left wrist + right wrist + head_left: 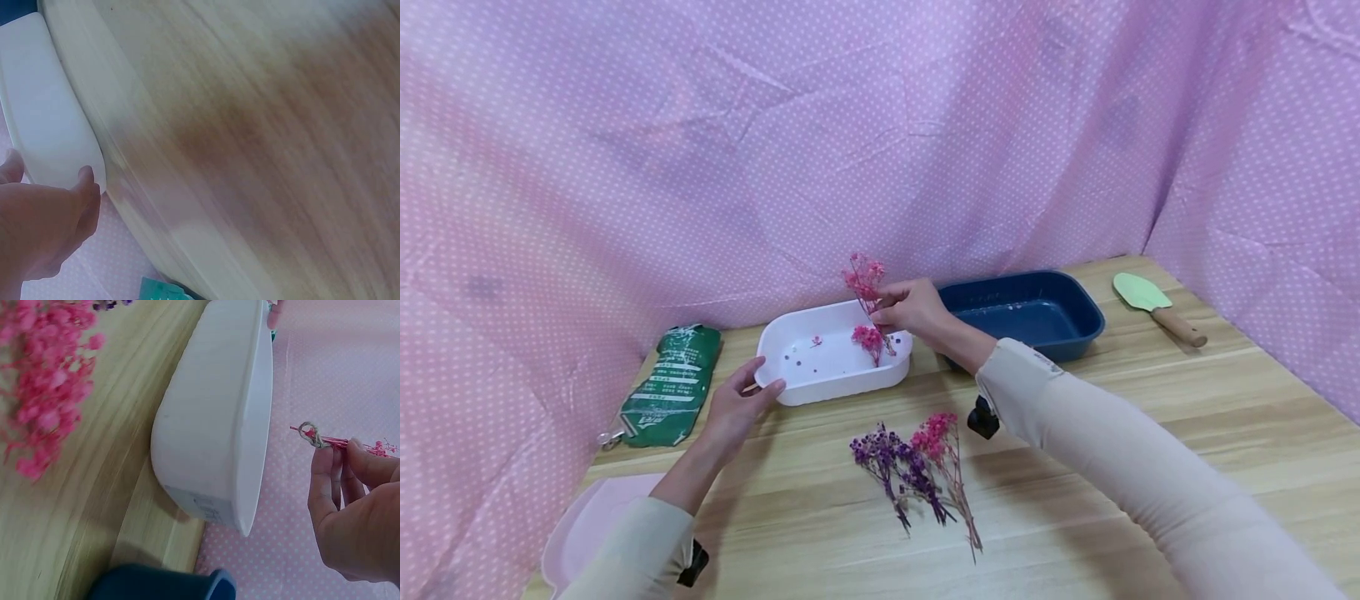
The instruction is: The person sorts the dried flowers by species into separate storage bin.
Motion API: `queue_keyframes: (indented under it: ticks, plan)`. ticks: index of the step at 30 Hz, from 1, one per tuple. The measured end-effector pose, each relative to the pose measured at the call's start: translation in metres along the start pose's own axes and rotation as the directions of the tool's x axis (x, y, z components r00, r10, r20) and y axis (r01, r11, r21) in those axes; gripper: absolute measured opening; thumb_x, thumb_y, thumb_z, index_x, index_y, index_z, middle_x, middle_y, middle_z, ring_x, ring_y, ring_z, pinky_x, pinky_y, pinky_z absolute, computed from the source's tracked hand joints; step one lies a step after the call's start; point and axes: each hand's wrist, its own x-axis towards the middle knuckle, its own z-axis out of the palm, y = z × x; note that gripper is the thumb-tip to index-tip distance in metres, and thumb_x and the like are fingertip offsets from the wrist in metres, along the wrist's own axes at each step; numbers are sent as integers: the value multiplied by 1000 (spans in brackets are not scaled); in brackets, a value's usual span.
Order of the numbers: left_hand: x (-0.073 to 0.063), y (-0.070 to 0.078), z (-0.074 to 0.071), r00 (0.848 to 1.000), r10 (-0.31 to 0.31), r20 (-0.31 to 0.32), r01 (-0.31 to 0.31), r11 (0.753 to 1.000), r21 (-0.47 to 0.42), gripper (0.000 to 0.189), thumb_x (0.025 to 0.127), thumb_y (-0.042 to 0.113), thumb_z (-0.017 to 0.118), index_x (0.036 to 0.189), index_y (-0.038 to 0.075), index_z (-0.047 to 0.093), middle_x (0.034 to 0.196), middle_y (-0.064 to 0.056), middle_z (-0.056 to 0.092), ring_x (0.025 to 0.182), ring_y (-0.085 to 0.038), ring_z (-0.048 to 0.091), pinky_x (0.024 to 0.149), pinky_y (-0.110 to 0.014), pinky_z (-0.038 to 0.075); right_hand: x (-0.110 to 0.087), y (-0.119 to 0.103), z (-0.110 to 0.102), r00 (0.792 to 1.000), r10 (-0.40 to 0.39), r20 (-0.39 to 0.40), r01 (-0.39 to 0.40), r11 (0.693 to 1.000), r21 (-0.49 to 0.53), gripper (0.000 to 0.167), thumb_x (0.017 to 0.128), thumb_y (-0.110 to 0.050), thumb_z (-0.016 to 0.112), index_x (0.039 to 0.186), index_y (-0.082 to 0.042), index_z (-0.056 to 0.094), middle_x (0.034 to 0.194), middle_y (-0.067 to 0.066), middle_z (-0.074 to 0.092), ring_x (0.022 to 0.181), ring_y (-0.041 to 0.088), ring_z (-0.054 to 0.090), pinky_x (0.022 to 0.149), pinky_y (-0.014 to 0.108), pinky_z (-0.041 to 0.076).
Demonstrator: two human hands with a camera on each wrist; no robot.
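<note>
A white oblong tub [835,385] stands at the back of the table. My left hand [739,408] holds its left end, fingers and thumb at the rim; the left wrist view shows the same grip. Over the tub's right end my right hand [917,310] pinches a pink dried-flower sprig [863,279]. In the right wrist view a loop of twine [310,434] is tied round its stems, beyond the fingertips. Another pink flower cluster [868,337] shows lower, inside the tub. Small dark bits and a pink piece [816,341] lie on the tub's floor.
Purple flower sprigs [887,458] and a pink bunch [934,437] lie in front of the tub. To the right are a dark blue tub [1037,337] and a green trowel [1142,293]. A green bag [677,387] and a pale pink item [591,517] lie left.
</note>
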Motion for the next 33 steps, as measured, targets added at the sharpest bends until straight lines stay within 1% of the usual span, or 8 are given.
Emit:
queue_keyframes:
  ticks: [6, 11, 14, 18, 22, 26, 30, 33]
  plan:
    - [-1, -2, 0, 1000, -6, -3, 6, 1000, -4, 74, 91, 29, 67, 152, 12, 29, 144, -20, 40, 128, -30, 45, 94, -19, 46, 3, 0, 15, 1000, 2, 12, -2, 1000, 1, 39, 81, 7, 71, 119, 1, 67, 99, 20, 69, 90, 33, 69, 81, 44, 56]
    - [-1, -2, 0, 1000, -3, -4, 3, 1000, -17, 74, 91, 28, 68, 152, 11, 29, 144, -20, 40, 127, -30, 45, 96, -22, 46, 6, 5, 23, 1000, -17, 5, 17, 1000, -14, 36, 80, 9, 72, 115, 1, 69, 94, 19, 70, 87, 31, 69, 73, 36, 59]
    - [0, -2, 0, 1000, -3, 0, 3, 1000, -20, 74, 91, 27, 67, 152, 12, 28, 144, -19, 40, 128, -30, 45, 97, -23, 45, 8, 9, 27, 999, -33, 12, 34, 996, -79, 35, 80, 8, 72, 114, 0, 70, 92, 17, 71, 82, 27, 70, 67, 30, 58]
    - [0, -1, -1, 1000, -6, 0, 6, 1000, -12, 74, 92, 29, 67, 152, 13, 28, 145, -18, 39, 128, -30, 45, 100, -27, 44, 11, 15, 31, 999, -49, -3, 48, 982, -181, 35, 79, 5, 74, 113, -3, 71, 90, 14, 72, 71, 19, 68, 65, 29, 58]
    - [-1, 1, -1, 1000, -13, 1, 13, 1000, 1, 74, 91, 31, 67, 153, 14, 28, 146, -18, 38, 128, -30, 44, 104, -34, 41, 14, 20, 35, 998, -60, -29, 52, 971, -232, 36, 78, 4, 76, 113, -4, 71, 90, 13, 72, 68, 13, 64, 62, 25, 56]
    - [-1, 2, -1, 1000, -14, 4, 14, 1000, 4, 74, 91, 31, 66, 153, 15, 27, 146, -18, 38, 128, -30, 44, 105, -35, 40, 17, 25, 37, 997, -72, -18, 64, 960, -274, 37, 78, 4, 76, 114, -2, 70, 89, 14, 72, 66, 13, 63, 58, 21, 54]
    - [0, 1, -1, 1000, -7, 5, 7, 1000, 7, 75, 91, 32, 67, 153, 14, 27, 145, -18, 39, 128, -30, 44, 103, -33, 41, 17, 29, 35, 996, -90, 18, 91, 946, -311, 35, 78, 5, 75, 113, 0, 71, 88, 14, 72, 70, 14, 64, 59, 19, 52]
    - [0, 0, -1, 1000, -3, 5, 3, 1000, 7, 75, 91, 32, 67, 152, 15, 28, 145, -18, 39, 128, -29, 45, 102, -31, 43, 15, 28, 31, 996, -83, 34, 89, 944, -317, 32, 80, 3, 73, 112, 0, 71, 91, 14, 71, 74, 14, 62, 59, 19, 49]
